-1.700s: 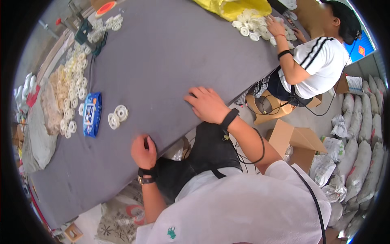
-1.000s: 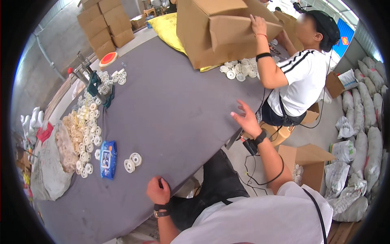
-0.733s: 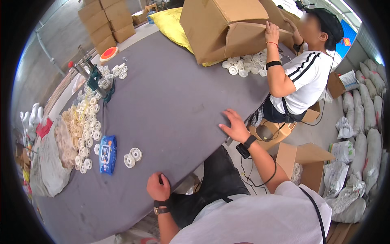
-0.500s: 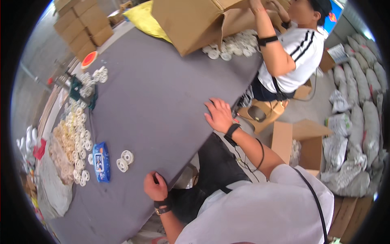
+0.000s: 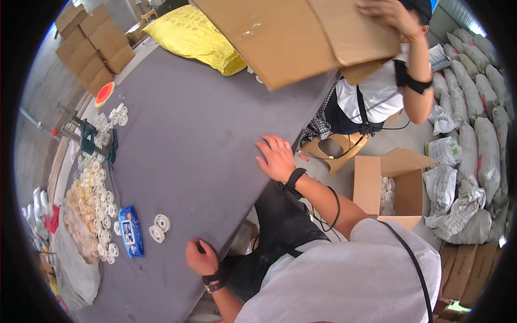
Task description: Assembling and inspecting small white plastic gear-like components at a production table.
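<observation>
My right hand (image 5: pixel 277 159) rests open, fingers spread, on the near edge of the grey cloth-covered table (image 5: pixel 199 145); nothing is in it. Farther left along that edge, my left hand (image 5: pixel 202 258) is loosely curled into a fist, with a dark gap by the thumb and no object showing. Closest to it are two white plastic wheels (image 5: pixel 160 228) leaning together on the cloth. Beyond them lies a blue pack of wipes (image 5: pixel 130 231). A heap of white and cream wheels (image 5: pixel 102 204) spreads along the table's left side.
Across the table, a co-worker (image 5: pixel 377 99) handles a large cardboard box (image 5: pixel 280 43). A yellow sack (image 5: pixel 194 37) lies beside it. A green clamp-like tool (image 5: pixel 97 141) stands at the left. On the right floor are an open carton (image 5: pixel 393 185) of wheels, a stool (image 5: pixel 334 151) and stacked sacks (image 5: pixel 479 107).
The co-worker has swung the large box toward the right, and it now covers the wheels that lay under its opening. My hands keep their poses; the view has shifted slightly.
</observation>
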`<state>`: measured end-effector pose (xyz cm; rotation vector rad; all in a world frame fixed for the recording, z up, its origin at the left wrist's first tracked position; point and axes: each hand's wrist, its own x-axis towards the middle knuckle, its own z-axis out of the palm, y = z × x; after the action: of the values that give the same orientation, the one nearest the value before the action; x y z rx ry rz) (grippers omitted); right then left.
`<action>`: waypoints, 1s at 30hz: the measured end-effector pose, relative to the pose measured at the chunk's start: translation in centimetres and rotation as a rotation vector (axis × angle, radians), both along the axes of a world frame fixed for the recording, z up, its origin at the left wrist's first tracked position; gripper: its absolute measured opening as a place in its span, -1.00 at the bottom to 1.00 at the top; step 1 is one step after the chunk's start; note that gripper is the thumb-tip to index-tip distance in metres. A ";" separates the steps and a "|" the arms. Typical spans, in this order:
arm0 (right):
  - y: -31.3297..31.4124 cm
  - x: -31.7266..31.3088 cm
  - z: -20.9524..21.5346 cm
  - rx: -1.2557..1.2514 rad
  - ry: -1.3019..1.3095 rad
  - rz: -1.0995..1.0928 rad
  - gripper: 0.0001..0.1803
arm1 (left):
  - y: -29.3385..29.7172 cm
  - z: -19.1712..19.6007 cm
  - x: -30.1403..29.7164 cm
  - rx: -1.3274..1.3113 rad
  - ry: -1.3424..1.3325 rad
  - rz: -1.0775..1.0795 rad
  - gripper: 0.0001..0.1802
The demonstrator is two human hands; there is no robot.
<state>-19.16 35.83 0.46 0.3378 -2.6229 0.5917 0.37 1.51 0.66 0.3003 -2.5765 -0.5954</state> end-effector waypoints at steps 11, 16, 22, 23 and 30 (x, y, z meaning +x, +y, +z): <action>-4.1 13.5 2.4 -0.294 -0.185 0.242 -0.58 | -0.9 0.0 -0.1 0.084 0.006 -0.034 -0.91; -3.8 21.8 5.1 -0.598 -0.414 0.220 -0.54 | -1.6 -0.1 0.5 0.063 0.004 -0.057 -0.88; -2.3 30.6 4.2 -1.395 -0.682 -0.041 -0.61 | -1.5 -0.5 0.6 0.076 -0.014 -0.126 -0.82; -1.3 31.9 3.8 -1.498 -0.729 -0.188 -0.64 | -1.7 -0.7 0.5 0.084 -0.016 -0.132 -0.81; 8.2 42.3 -1.0 -2.357 -0.844 -0.474 -0.75 | -1.1 0.6 1.1 0.077 -0.074 -0.088 -0.79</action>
<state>23.13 44.04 -0.56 -1.3004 -0.5915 3.0013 1.45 0.37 1.25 0.2403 -2.6532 -0.7297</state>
